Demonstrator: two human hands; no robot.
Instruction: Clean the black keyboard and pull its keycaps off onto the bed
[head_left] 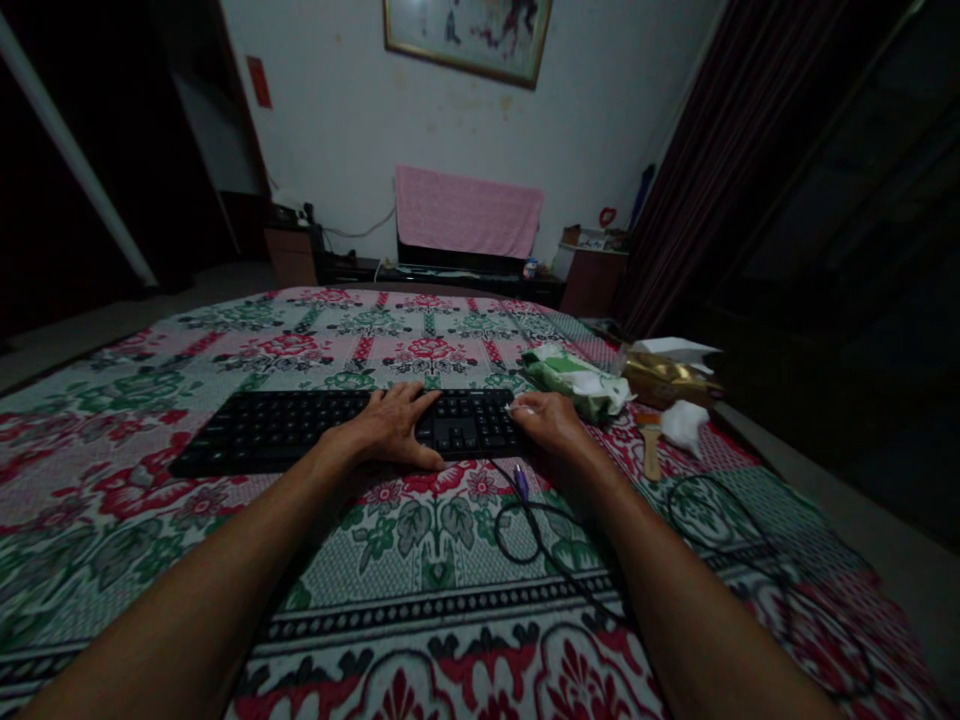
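A black keyboard (pixel 292 420) lies flat across the patterned cloth. My left hand (pixel 394 425) rests on it right of its middle, fingers spread toward the far edge and thumb at the near edge. At the keyboard's right end, my right hand (pixel 551 420) is closed in a pinch. A small white piece (pixel 519 408) shows at its fingertips, over the number keys; whether it is a swab or a bit of wipe I cannot tell. The keyboard's black cable (pixel 536 535) loops on the cloth below, near a purple plug (pixel 521 483).
To the right lie a green-and-white soft pack (pixel 574 380), a wooden-handled brush (pixel 651 450), a crumpled white wad (pixel 685 427) and a gold tissue box (pixel 667 375). More cable (pixel 780 560) curls near the right edge. Beyond, a pink towel (pixel 469 212) covers something by the wall.
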